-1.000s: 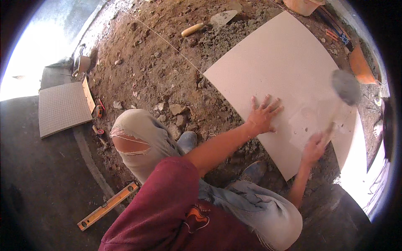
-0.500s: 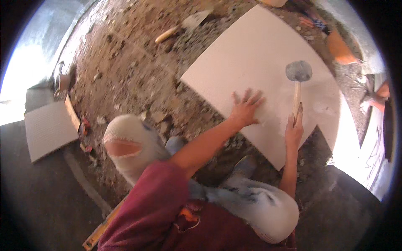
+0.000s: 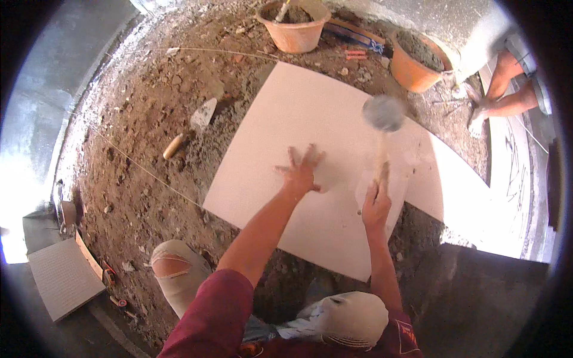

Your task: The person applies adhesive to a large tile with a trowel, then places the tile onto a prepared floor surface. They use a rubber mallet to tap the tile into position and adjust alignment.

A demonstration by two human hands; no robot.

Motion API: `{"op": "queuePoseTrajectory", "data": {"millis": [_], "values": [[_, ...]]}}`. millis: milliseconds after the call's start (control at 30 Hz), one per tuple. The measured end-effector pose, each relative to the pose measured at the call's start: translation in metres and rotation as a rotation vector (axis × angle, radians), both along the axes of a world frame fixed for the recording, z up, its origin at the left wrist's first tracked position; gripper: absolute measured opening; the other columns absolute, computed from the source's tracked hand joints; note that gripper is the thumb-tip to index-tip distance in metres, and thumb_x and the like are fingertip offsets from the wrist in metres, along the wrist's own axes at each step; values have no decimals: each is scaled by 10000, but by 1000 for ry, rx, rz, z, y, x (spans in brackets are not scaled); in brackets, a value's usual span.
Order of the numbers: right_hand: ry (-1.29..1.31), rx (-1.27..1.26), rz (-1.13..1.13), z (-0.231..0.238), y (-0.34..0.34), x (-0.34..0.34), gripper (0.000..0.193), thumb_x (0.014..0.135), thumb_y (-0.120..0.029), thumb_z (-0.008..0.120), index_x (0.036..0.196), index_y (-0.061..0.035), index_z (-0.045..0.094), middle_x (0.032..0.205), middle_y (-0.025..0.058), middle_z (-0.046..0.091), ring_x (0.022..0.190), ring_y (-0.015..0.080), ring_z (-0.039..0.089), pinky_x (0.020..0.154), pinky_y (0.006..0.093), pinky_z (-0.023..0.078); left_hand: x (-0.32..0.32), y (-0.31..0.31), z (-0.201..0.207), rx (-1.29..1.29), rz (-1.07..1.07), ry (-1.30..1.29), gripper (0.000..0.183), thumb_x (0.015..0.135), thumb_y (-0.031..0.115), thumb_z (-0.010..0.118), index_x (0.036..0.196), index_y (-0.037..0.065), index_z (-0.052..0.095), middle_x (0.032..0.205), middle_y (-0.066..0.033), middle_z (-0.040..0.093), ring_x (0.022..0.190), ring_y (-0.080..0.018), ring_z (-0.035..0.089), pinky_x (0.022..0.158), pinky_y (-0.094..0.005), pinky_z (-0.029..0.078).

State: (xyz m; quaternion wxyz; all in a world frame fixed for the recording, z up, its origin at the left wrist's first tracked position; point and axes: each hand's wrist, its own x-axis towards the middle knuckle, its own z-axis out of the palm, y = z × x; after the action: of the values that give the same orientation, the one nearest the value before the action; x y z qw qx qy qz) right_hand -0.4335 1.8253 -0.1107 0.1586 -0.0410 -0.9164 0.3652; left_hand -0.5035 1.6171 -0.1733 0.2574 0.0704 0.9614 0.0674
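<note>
A large pale square tile [image 3: 256, 185] lies on the rough soil in front of my knees. My left hand [image 3: 300, 174] rests palm down on it, fingers spread. My right hand [image 3: 376, 206] is closed around the wooden handle of a mallet with a rounded grey head [image 3: 384, 113]. The head is blurred over the tile's right side; whether it touches the surface I cannot tell. Another pale tile [image 3: 450, 173] lies just to the right, partly in bright sun. Left of the big tile is a trowel with a pale blade [image 3: 204, 113] and a wooden handle [image 3: 173, 146].
Two orange buckets of mortar, one at the top [image 3: 295, 40] and one at upper right [image 3: 412, 74], stand beyond the tile. Another person's bare legs [image 3: 507, 101] are at the right. A string [image 3: 146, 170] crosses the soil. A loose tile [image 3: 64, 280] lies at lower left.
My view has shifted, bringing the buckets and the other person's legs more fully into the picture. My left hand stays spread on the tile; the mallet stays in my right hand.
</note>
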Motion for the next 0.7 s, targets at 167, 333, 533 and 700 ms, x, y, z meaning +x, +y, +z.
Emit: {"op": "queuePoseTrajectory", "data": {"millis": [167, 333, 533, 700], "values": [[-272, -116, -52, 22, 6, -23, 582, 1080, -209, 488, 1623, -125, 297, 946, 127, 680, 682, 192, 593, 674, 347, 515, -13, 1, 11, 15, 23, -41, 1259, 668, 674, 836, 1604, 514, 9, 1715, 105, -98, 1534, -517, -40, 983, -896, 322], [-2, -194, -81, 21, 4, -42, 589, 1081, -219, 485, 1626, -125, 280, 1231, 200, 684, 790, 261, 662, 762, 373, 535, -26, 3, 17, -2, 9, -67, 1255, 666, 685, 831, 1600, 523, 8, 1715, 104, -100, 1531, -521, -60, 983, -895, 320], [-255, 45, 68, -22, -1, -57, 588, 1080, -212, 479, 1628, -133, 280, 1464, 220, 552, 838, 213, 661, 788, 354, 539, -27, 5, 17, -17, 22, -93, 1262, 667, 689, 828, 1589, 547, -22, 1712, 114, -126, 1527, -531, -74, 984, -899, 307], [-285, -75, -79, 6, 4, -48, 593, 1064, -197, 494, 1621, -128, 302, 1047, 208, 697, 712, 161, 624, 669, 341, 518, -31, 8, 10, -12, 28, -113, 1258, 653, 687, 835, 1581, 567, -5, 1709, 126, -136, 1527, -528, -91, 998, -897, 296]]}}
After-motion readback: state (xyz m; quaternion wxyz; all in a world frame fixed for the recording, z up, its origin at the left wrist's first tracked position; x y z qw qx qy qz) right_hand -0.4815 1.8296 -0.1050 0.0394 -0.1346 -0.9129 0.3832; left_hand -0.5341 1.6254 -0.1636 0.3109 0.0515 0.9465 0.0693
